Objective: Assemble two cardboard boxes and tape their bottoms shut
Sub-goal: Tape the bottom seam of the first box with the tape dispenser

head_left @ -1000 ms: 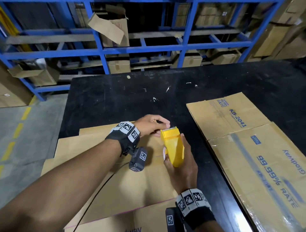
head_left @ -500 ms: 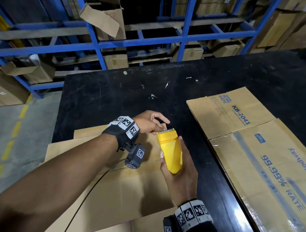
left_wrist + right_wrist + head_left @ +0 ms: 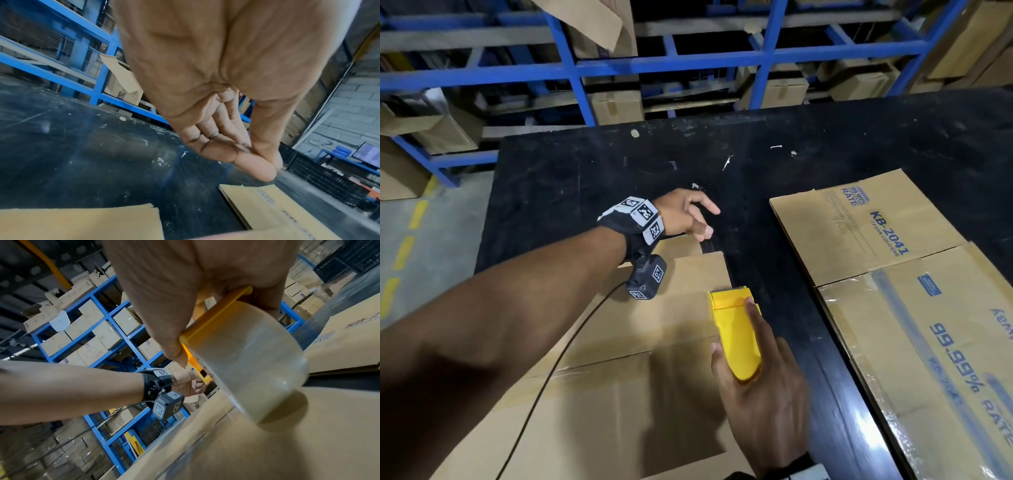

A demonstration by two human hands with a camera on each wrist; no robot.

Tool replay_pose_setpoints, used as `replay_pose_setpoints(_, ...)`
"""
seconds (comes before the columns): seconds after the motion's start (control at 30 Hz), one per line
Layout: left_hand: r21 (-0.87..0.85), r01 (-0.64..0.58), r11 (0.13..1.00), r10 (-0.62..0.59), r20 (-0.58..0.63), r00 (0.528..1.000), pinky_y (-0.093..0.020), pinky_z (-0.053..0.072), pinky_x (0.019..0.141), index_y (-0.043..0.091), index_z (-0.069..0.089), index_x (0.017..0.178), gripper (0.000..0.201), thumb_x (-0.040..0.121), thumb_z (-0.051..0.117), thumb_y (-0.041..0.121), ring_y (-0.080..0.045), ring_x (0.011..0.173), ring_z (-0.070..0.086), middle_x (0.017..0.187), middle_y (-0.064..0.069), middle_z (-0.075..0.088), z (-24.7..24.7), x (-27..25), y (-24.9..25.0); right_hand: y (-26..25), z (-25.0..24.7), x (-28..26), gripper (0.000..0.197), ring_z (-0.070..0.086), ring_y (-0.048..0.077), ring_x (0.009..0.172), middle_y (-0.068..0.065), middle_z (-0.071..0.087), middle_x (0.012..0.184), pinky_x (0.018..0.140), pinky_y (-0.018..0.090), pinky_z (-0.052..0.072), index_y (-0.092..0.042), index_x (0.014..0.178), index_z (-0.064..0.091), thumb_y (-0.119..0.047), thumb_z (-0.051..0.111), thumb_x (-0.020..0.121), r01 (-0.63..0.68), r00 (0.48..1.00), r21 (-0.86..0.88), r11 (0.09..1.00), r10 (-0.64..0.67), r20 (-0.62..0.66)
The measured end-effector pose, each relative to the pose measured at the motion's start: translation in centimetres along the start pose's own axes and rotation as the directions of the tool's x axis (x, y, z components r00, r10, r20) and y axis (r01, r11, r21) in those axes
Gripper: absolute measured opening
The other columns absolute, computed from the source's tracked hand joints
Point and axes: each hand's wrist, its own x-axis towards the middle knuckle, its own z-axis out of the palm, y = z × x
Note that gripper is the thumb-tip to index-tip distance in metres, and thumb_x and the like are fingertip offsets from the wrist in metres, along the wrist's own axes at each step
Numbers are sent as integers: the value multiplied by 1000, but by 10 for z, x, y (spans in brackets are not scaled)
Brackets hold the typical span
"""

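The black worktop (image 3: 585,178) carries two flattened cardboard boxes. The near box (image 3: 619,394) lies under both hands, its long axis running away from the person; the second box (image 3: 893,274) lies to its right. The right hand (image 3: 767,397) grips the yellow tape dispenser (image 3: 734,329) above the near box's right edge. The left hand (image 3: 685,216), beyond the dispenser at the box's far end, pinches its fingertips together; whether on tape, I cannot tell.

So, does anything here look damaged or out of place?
Yes. On the blue rack, one cardboard box sits with its flap hanging open and bent. White scraps litter the black table. Otherwise nothing stands out.
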Motion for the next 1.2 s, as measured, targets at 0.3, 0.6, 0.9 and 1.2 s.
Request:
replay_pose_setpoints(0.3, -56, 70, 996, -68, 26, 997, -17, 54, 65, 12, 64, 125, 42, 87, 78, 0, -11, 69, 75, 76, -3, 78, 8, 21, -23, -11, -1, 22, 75, 60, 14, 66, -13, 47, 83, 57, 27, 47, -37, 149, 44, -60, 64, 80, -17, 997, -62, 998, 21, 68)
replay_pose_setpoints(0.6, -21, 93, 995, -92, 44, 995, -18, 54, 70, 17, 64, 124, 40, 89, 78, 5, -9, 74, 75, 78, 1, 77, 9, 24, -33, -11, 0, 25, 74, 65, 16, 71, -4, 64, 89, 58, 30, 53, -33, 148, 47, -53, 71, 81, -1, 995, -72, 997, 8, 96)
replay_pose_setpoints(0.9, 144, 205, 968, -228, 172, 958, -17, 48, 68, 14, 58, 137, 50, 91, 76, 9, -5, 83, 69, 98, 1, 75, 18, 34, -38, -8, 3, 23, 74, 67, 17, 75, -3, 65, 94, 60, 29, 50, -34, 149, 43, -57, 65, 82, -31, 991, -94, 995, 42, 127)
replay_pose_setpoints(1.2, 593, 146, 792, -157, -33, 987, -18, 40, 84, 24, 55, 141, 52, 91, 67, 13, -17, 116, 60, 121, 4, 65, 24, 14, -19, -12, 4, 28, 71, 63, 17, 78, -9, 49, 84, 67, 34, 54, -41, 149, 36, -60, 57, 85, -82, 978, -157, 984, 109, 176)
